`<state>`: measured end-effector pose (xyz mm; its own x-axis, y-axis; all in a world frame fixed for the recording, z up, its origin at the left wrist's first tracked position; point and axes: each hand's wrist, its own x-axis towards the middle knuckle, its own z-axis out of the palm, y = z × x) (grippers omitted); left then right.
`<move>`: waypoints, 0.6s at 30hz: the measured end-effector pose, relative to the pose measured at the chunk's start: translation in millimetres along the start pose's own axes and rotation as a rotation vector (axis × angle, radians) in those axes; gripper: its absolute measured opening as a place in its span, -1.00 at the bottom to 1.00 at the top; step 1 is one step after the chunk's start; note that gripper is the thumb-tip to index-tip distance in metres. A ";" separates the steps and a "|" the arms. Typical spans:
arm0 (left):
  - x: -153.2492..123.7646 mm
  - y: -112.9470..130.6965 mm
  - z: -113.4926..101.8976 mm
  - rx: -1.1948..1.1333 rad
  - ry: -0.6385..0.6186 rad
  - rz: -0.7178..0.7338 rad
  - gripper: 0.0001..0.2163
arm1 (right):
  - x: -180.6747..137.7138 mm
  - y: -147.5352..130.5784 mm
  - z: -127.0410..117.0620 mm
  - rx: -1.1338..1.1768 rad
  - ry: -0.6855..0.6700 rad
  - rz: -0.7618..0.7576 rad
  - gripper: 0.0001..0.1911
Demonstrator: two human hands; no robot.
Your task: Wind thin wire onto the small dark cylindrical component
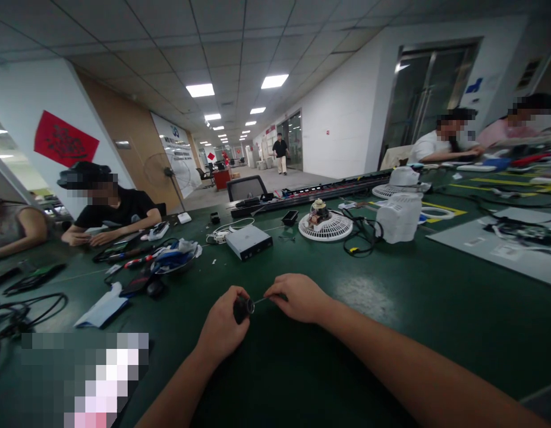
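My left hand [224,324] is closed around a small black round part [242,308] low in the middle of the green table [391,309]. My right hand [297,297] pinches a thin metal tool [261,300] whose tip meets that black part. Both forearms reach in from the bottom edge of the view. The tool's handle is hidden inside my right fingers.
A white fan grille with a motor [326,223], a white fan housing [399,217], a grey box [249,241], cables [21,309] and tools [137,260] lie farther back. Other people sit at the left [112,211] and far right [444,142].
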<state>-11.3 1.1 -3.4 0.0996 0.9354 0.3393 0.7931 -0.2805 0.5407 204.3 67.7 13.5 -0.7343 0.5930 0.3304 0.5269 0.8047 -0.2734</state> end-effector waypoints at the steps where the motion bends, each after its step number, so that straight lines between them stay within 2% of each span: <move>1: 0.0 -0.2 -0.1 0.000 -0.014 -0.003 -0.72 | -0.2 0.6 -0.3 0.005 -0.004 -0.002 -0.75; 10: -0.1 -1.4 0.4 0.002 -0.044 -0.013 -0.73 | 0.3 -4.1 2.6 -0.012 -0.041 0.094 -0.74; 15: -0.4 2.1 -3.0 -0.010 -0.017 -0.054 -0.74 | 0.4 -3.6 2.2 0.090 -0.068 0.070 -0.73; 18: -0.6 3.9 -2.9 -0.021 -0.036 -0.036 -0.74 | 1.0 0.5 2.6 0.135 -0.072 0.120 -0.74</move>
<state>-10.0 -1.2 0.8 0.0932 0.9520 0.2916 0.7839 -0.2508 0.5680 202.7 68.7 11.3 -0.7010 0.6769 0.2244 0.5533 0.7149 -0.4276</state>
